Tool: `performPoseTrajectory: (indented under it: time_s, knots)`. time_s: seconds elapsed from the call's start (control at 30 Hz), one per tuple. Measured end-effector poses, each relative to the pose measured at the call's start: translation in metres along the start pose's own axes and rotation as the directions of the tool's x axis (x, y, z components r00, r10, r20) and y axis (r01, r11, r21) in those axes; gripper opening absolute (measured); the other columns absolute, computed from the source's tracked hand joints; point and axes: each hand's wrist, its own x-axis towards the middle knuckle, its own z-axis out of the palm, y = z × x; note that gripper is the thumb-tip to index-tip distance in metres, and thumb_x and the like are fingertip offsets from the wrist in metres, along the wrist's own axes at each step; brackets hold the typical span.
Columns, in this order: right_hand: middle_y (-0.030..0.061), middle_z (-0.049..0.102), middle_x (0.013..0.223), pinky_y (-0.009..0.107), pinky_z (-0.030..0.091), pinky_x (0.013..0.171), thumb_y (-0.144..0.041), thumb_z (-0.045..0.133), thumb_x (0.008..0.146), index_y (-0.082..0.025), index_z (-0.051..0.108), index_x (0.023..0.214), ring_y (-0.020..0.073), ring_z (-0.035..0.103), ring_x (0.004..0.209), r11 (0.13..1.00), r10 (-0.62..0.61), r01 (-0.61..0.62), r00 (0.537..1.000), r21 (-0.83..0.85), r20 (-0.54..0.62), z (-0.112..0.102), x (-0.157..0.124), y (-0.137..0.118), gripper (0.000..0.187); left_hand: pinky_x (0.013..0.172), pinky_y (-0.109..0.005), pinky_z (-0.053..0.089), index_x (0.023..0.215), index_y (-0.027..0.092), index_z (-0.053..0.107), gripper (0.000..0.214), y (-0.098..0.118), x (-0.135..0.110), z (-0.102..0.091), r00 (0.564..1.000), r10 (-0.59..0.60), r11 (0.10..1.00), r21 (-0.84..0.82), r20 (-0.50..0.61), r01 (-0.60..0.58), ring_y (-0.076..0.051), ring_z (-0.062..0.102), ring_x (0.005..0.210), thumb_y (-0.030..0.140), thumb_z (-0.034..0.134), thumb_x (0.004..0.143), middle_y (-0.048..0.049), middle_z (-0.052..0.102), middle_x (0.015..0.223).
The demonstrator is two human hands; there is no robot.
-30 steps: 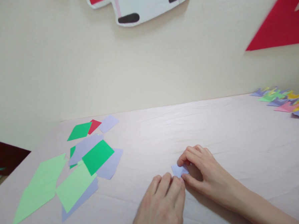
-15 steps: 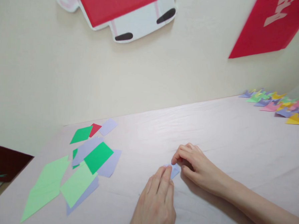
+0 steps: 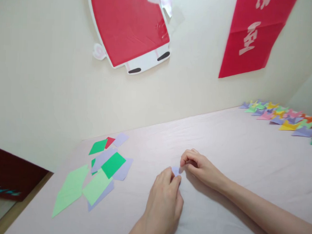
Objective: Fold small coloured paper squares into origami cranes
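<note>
Paper handling on a cloth-covered surface, seen from the head. The paper (image 3: 175,170), a small lavender piece with a matte face, lies at or just above the tabletop (image 3: 222,141), between the two hands and partly hidden by them. The left hand (image 3: 164,197) is palm down, its fingers bent and close together at the near left part of the paper; whether they pinch it or press it flat cannot be told. The right hand (image 3: 204,172) has its thumb and forefinger curled toward each other at the paper's right end, the other fingers folded behind; whether the tips close on the paper cannot be told.

The tabletop is draped in pale, faintly creased cloth. To the left lie flat, smooth, four-sided sheets. A dark green sheet (image 3: 113,165) overlaps lavender sheets (image 3: 124,169); a pale green sheet (image 3: 97,187) covers part of another lavender one; a longer pale green shape (image 3: 71,187) lies at the outer left. Behind them, a second dark green sheet (image 3: 98,147) adjoins a red piece (image 3: 109,143).

At the far right, folded pieces (image 3: 288,126) in lavender, yellow, pink, green, orange and red stand in close rows, their upper edges pointed. The plain wall (image 3: 173,86) carries a glossy red cutout (image 3: 129,28) with a white border and a red banner (image 3: 258,59) with pale characters. A dark brown panel (image 3: 17,172) occupies the lower left.
</note>
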Motion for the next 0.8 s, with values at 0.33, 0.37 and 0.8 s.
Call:
performPoseTrajectory:
  time_s: [0.33, 0.37, 0.8]
  knots:
    - [0.0026, 0.061, 0.084, 0.035, 0.04, 0.079, -0.003, 0.055, 0.072, -0.019, 0.059, 0.081, 0.021, 0.05, 0.085, 0.973, -0.043, 0.061, 0.996, -0.223, 0.083, 0.008, -0.019, -0.022, 0.019, 0.107, -0.044, 0.039, 0.122, 0.02, 0.053, 0.054, -0.025, 0.008, -0.019, 0.995, 0.069, 0.972, -0.231, 0.067, -0.052, -0.023, 0.042, 0.128, 0.002, 0.051, 0.072, -0.0107, 0.047, 0.138]
    - [0.0027, 0.061, 0.086, 0.036, 0.04, 0.08, -0.002, 0.056, 0.071, -0.019, 0.059, 0.081, 0.0212, 0.05, 0.087, 0.974, -0.042, 0.062, 0.995, -0.217, 0.093, 0.009, -0.018, -0.022, 0.02, 0.106, -0.043, 0.04, 0.119, 0.021, 0.055, 0.05, -0.029, 0.01, -0.021, 0.99, 0.105, 0.964, -0.254, 0.089, -0.08, -0.022, 0.045, 0.126, 0.001, 0.05, 0.073, -0.0088, 0.051, 0.134]
    - [0.0031, 0.062, 0.084, 0.035, 0.042, 0.08, -0.003, 0.053, 0.083, -0.021, 0.064, 0.08, 0.0204, 0.052, 0.087, 0.993, -0.043, 0.059, 0.987, -0.099, 0.155, 0.006, -0.009, -0.008, 0.02, 0.083, -0.035, 0.048, 0.095, 0.018, 0.059, 0.011, -0.04, 0.01, -0.01, 0.978, 0.201, 0.965, -0.179, 0.048, -0.19, -0.02, 0.054, 0.096, 0.011, 0.056, 0.087, -0.0055, 0.061, 0.103]
